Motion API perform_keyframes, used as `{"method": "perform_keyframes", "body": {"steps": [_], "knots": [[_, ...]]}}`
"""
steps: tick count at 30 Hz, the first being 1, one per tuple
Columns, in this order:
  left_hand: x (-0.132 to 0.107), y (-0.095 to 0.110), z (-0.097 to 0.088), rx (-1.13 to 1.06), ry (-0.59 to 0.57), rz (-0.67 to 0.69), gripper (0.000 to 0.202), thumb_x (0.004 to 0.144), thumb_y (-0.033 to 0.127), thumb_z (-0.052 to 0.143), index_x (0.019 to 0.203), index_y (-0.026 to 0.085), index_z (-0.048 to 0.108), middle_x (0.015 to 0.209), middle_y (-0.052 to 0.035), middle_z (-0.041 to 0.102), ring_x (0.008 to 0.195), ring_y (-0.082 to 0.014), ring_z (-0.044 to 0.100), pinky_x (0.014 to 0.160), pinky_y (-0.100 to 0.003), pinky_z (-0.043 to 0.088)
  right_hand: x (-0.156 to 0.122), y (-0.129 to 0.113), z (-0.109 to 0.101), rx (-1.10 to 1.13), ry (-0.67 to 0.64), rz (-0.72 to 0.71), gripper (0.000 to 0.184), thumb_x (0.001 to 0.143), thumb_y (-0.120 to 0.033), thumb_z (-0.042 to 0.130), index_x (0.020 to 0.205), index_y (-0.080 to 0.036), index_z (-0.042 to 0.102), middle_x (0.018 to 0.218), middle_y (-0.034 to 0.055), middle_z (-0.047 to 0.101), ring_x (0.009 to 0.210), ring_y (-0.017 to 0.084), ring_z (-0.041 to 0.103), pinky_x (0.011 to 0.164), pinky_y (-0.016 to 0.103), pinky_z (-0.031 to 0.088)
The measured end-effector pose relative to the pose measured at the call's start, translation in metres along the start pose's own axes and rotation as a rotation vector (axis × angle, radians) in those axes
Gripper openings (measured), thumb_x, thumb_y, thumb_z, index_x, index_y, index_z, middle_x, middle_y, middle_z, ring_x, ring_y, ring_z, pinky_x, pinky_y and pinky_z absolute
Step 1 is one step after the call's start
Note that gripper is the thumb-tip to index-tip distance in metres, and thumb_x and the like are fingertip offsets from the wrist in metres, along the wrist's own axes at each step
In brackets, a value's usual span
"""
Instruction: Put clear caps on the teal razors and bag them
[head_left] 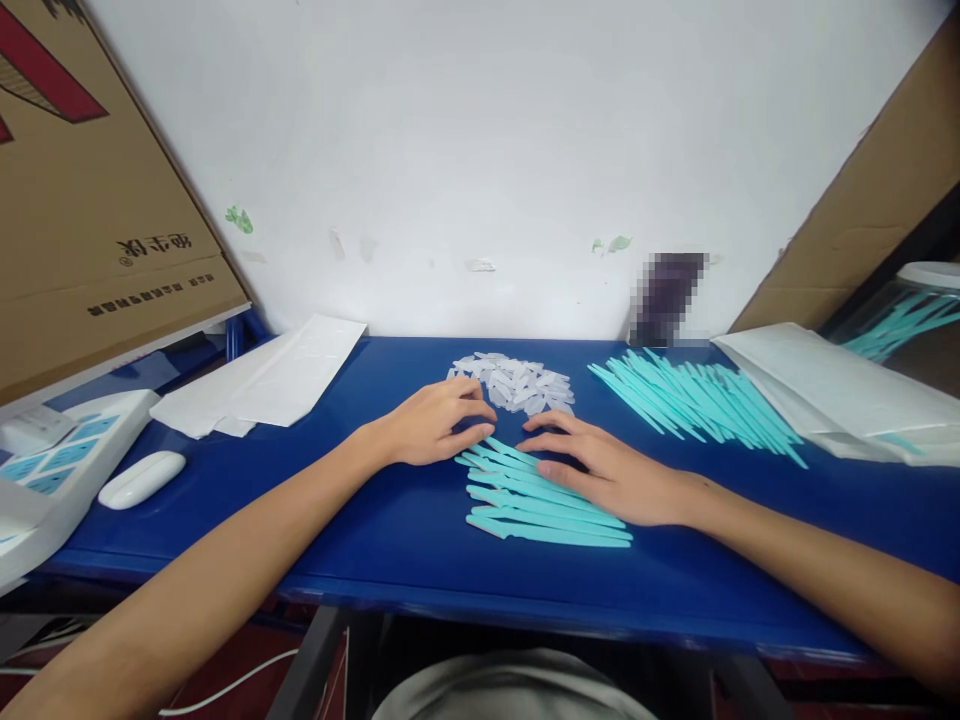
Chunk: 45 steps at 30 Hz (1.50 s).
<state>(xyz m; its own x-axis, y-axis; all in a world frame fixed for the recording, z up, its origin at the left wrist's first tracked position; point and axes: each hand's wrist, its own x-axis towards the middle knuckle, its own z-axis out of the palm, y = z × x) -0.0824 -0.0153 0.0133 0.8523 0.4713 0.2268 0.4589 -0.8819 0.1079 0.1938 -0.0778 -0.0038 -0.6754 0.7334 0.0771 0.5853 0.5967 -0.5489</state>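
A row of turquoise eyebrow razors [551, 525] lies fanned on the blue table, blade ends to the left. My left hand [435, 420] is at their upper left with bent fingers, thumb and index tips close together by the end of the top razor. Whatever sits between those tips is hidden. Fingers apart, my right hand [607, 465] rests over the handles of the upper razors. Just beyond both hands is a heap of small translucent blade caps [517, 380]. A bigger pile of turquoise razors [697, 400] spreads out at the right.
White paper or plastic sleeves [277, 375] lie at the left, near a white mouse-like object [142, 480] and a power strip [82, 460]. White bags [847, 390] and a clear jar [900, 310] holding razors stand right. A large cardboard box [97, 220] leans at the left.
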Motion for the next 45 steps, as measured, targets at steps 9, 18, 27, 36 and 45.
{"method": "perform_keyframes", "body": {"steps": [9, 18, 27, 36, 45], "knots": [[0.001, -0.006, 0.005, 0.054, 0.063, -0.075, 0.040, 0.105, 0.036, 0.037, 0.123, 0.017, 0.068, 0.113, -0.0120, 0.059, 0.106, -0.0253, 0.053, 0.095, -0.040, 0.043, 0.002, 0.000, -0.007, -0.232, 0.090, 0.048, 0.039, 0.101, -0.049, 0.046, 0.111, -0.022, 0.073, 0.080, 0.0040, 0.064, 0.078, 0.021, 0.059, 0.088, 0.045, 0.039], [-0.001, -0.014, 0.018, 0.081, -0.051, -0.152, 0.048, 0.104, 0.020, 0.031, 0.147, 0.029, 0.049, 0.159, -0.0091, 0.036, 0.145, -0.0356, 0.024, 0.111, -0.060, 0.029, -0.001, 0.005, -0.017, -0.204, 0.088, -0.011, 0.033, 0.097, -0.042, 0.055, 0.105, -0.019, 0.077, 0.072, 0.0033, 0.063, 0.064, 0.015, 0.055, 0.063, 0.029, 0.040], [0.001, -0.020, 0.014, 0.134, -0.028, -0.084, 0.037, 0.104, 0.017, 0.037, 0.130, 0.021, 0.064, 0.137, -0.0081, 0.063, 0.133, -0.0288, 0.044, 0.104, -0.046, 0.031, -0.001, 0.016, -0.024, -0.503, 0.048, -0.087, 0.027, 0.099, -0.024, 0.048, 0.097, -0.018, 0.074, 0.087, 0.0070, 0.064, 0.076, 0.019, 0.061, 0.068, 0.031, 0.040], [0.005, -0.017, 0.012, -0.079, 0.024, -0.146, 0.025, 0.100, 0.030, 0.057, 0.118, 0.021, 0.072, 0.105, -0.0065, 0.071, 0.102, -0.0223, 0.058, 0.089, -0.035, 0.039, -0.002, 0.010, -0.024, -0.468, 0.056, 0.033, 0.014, 0.098, -0.023, 0.044, 0.086, -0.021, 0.051, 0.084, 0.0025, 0.065, 0.065, 0.015, 0.054, 0.059, 0.028, 0.032], [0.007, -0.018, 0.012, -0.182, 0.003, -0.272, 0.015, 0.096, 0.033, 0.062, 0.099, 0.022, 0.073, 0.100, -0.0028, 0.071, 0.097, -0.0219, 0.055, 0.091, -0.036, 0.037, 0.000, 0.012, -0.022, -0.398, 0.056, 0.118, 0.023, 0.106, -0.032, 0.027, 0.089, -0.023, 0.040, 0.074, 0.0021, 0.058, 0.061, 0.017, 0.052, 0.057, 0.030, 0.031]]}}
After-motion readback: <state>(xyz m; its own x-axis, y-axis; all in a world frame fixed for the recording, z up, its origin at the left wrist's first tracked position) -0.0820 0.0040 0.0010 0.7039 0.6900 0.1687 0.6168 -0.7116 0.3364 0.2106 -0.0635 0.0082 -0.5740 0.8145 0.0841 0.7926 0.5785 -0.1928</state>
